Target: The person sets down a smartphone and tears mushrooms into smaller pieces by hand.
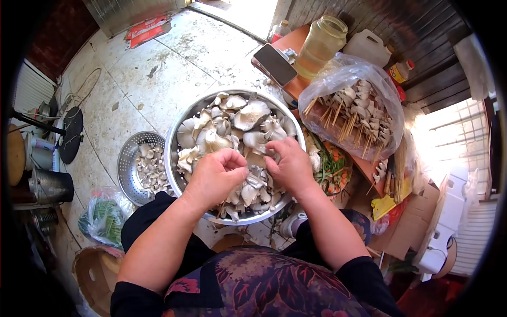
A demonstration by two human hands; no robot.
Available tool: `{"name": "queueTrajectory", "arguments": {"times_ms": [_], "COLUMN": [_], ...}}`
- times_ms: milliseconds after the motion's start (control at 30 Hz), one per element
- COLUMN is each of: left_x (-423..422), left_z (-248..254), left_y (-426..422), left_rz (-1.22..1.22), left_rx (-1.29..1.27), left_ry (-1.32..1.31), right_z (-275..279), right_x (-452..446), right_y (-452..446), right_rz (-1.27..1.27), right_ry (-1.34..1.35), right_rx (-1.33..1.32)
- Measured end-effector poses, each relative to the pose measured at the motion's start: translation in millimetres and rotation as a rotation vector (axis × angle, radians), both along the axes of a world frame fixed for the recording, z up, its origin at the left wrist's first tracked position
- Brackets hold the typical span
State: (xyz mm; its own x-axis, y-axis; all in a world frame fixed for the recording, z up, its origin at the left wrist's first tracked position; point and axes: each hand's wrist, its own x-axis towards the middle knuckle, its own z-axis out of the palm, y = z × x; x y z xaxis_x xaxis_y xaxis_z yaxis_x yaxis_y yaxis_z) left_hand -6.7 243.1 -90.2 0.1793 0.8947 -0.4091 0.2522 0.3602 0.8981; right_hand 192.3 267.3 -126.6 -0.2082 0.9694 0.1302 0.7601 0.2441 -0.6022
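Grey mushrooms [252, 114] lay in a metal basin [169, 150] beneath the left hand [224, 171], pinched narrow, and the right hand [289, 165], loosely curled, any hold unclear, piece-by-piece handling seemingly underway and the next move needing a light pinch, with stained floor tiles [177, 61] beyond both and dark wall panels [428, 47] past the right.

Left forearm [161, 243] bare, angled forward and inward. Right forearm [334, 227] also bare, roughly mirrors it. Left wrist [191, 199] and right wrist [306, 186] look near straight. Left hand [215, 173]: back up, fingers curled, thumb and index tips close together; can't tell if they're pinching. Right hand [291, 165]: back up, index bent forward, thumb pointing inward, visible gap between those two. Its other fingers are mostly hidden, so grip unclear. Hands near each other, not touching, about level, in front of the body.
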Motion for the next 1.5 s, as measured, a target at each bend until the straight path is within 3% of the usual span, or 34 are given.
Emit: {"name": "queueTrajectory", "arguments": {"times_ms": [200,267,400,533,667,733,767,800,867,1200,1500], "left_x": [-4,-5,-9,-9,-3,-2,-1,0,3,10,5], "left_z": [2,4,1,-8,0,0,0,-1,-1,10,3], "left_y": [5,4,5,2,2,2,1,0,-1,-3,-6], "left_rz": [0.193,0.283,0.234,0.180,0.285,0.274,0.261,0.248,0.238,0.047,0.029], "left_rx": [-0.208,-0.391,-0.511,-0.403,-0.308,-0.301,-0.299,-0.298,-0.312,-0.301,-0.399], "left_ry": [-0.230,-0.374,-0.439,-0.581,-0.620,-0.666,-0.663,-0.660,-0.675,-0.461,-0.764], "right_z": [-10,0,34,42,53,41,43,44,44,40,46], "right_x": [-9,-12,-19,-14,-1,3,6,7,7,5,5], "right_y": [5,2,-14,-26,-25,-21,-21,-21,-22,-28,-32], "right_rz": [0.064,0.105,0.227,0.427,0.088,-0.074,-0.133,-0.140,-0.142,-0.009,0.018], "right_ry": [-0.020,0.001,0.141,0.148,0.498,0.863,0.885,0.886,1.085,1.078,1.242], "right_rx": [0.121,0.174,0.197,0.307,-0.032,-0.317,-0.471,-0.470,-0.821,-0.953,-1.053]}}
